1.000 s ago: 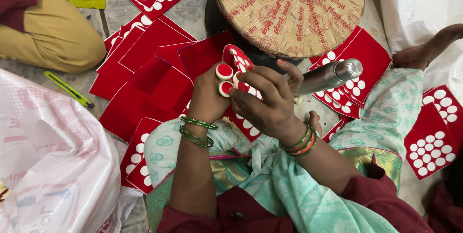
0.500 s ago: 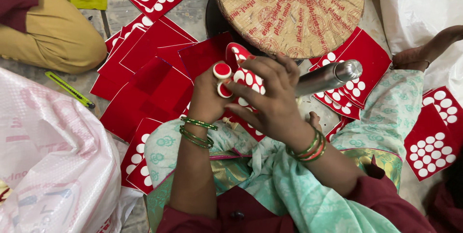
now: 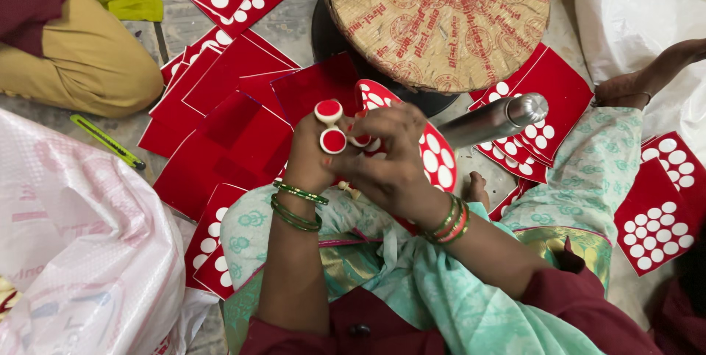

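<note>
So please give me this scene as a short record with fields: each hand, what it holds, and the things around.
left hand: holds small round red discs with white rims at the fingertips
right hand: fingers meet the left hand at the discs; a punched red sheet lies just behind it
metal tube: lies free on the sheets, right of the hands
round block: in front, wrapped in printed paper
floor: many red sheets, some with round holes
other person: sits at far left
yellow cutter: on floor, left

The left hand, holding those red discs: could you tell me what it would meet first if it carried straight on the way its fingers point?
Probably the plain red sheets lying beyond the left hand; height above them is unclear.
</note>
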`<state>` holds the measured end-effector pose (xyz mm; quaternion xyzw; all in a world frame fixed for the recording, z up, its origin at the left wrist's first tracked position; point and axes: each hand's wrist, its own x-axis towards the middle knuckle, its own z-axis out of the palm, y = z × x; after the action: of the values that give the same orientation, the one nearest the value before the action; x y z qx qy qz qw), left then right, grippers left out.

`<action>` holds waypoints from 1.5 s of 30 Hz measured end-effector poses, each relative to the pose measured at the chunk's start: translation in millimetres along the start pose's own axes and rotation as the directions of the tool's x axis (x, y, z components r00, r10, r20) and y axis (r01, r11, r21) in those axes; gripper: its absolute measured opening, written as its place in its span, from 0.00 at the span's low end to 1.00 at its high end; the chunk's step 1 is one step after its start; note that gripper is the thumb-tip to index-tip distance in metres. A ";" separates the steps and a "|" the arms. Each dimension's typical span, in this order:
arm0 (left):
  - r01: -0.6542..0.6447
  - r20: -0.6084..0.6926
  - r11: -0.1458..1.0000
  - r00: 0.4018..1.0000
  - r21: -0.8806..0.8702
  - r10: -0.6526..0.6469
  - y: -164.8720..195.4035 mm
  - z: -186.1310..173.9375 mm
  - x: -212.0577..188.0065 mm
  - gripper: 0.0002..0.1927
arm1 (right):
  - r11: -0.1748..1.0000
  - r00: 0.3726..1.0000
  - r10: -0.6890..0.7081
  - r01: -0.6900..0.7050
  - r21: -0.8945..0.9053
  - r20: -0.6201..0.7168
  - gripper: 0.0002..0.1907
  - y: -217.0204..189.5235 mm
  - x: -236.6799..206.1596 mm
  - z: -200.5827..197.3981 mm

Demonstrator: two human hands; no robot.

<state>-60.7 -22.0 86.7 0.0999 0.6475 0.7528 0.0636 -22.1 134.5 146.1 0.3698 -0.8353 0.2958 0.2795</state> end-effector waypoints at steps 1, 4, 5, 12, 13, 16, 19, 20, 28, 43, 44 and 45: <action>-0.025 0.012 0.999 1.000 -0.042 0.026 1.0 -1.0 -0.4 0.08 | 0.997 0.999 0.031 -0.030 0.075 -0.014 0.16 -1.0 -1.0 -2.5; -0.138 0.030 0.975 0.989 -0.176 0.145 3.9 -4.2 -3.9 0.13 | 0.964 0.984 0.177 -0.167 0.206 -0.030 0.25 -1.6 -7.5 -20.5; -0.183 0.028 0.958 0.981 -0.222 0.194 5.4 -5.0 -5.8 0.15 | 0.952 0.967 0.253 -0.243 0.188 -0.027 0.30 3.3 -9.1 -31.0; -0.313 0.230 0.946 0.918 -0.084 0.324 26.8 -3.9 -21.5 0.14 | 0.257 0.613 0.681 -0.712 0.654 0.401 0.36 34.4 -34.9 -74.4; -0.251 0.263 0.945 0.916 -0.211 0.302 30.0 -3.1 -24.7 0.16 | 0.196 0.583 0.687 -0.724 0.661 0.435 0.35 36.8 -38.1 -76.5; -0.128 0.302 0.947 0.928 -0.294 0.219 34.3 -1.1 -37.8 0.19 | 0.005 0.513 0.673 -0.724 0.690 0.533 0.32 41.6 -43.1 -82.8; -0.128 0.312 0.958 0.927 -0.256 0.207 33.9 -3.9 -54.5 0.18 | -0.147 0.526 0.574 -0.688 0.710 0.628 0.32 44.3 -40.8 -89.2; -0.138 0.317 0.960 0.924 -0.246 0.214 34.1 -5.3 -60.4 0.18 | -0.169 0.549 0.508 -0.692 0.702 0.663 0.33 43.2 -40.9 -92.1; -0.077 0.210 0.947 0.966 -0.312 0.148 62.5 0.0 -87.6 0.15 | -0.092 0.626 0.535 -0.625 0.775 0.568 0.22 35.6 -50.9 -98.8; -0.692 -0.679 0.000 0.709 -0.722 0.192 111.6 -209.1 -159.5 0.40 | -0.002 0.639 0.708 -0.423 0.906 0.300 0.18 37.6 -61.8 -141.7; -0.737 -0.740 -0.072 0.670 -0.672 0.056 114.6 -203.9 -159.8 0.47 | 0.014 0.631 0.713 -0.448 0.894 0.305 0.18 36.5 -62.4 -138.0; -0.698 -0.662 0.106 0.708 -0.708 0.247 110.9 -187.4 -149.1 0.43 | 0.028 0.621 0.719 -0.476 0.879 0.313 0.18 35.8 -63.0 -135.9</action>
<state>44.3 -252.9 159.6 0.1018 0.0063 0.9576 -0.2696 19.5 278.0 183.5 0.0327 -0.5529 0.8316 -0.0403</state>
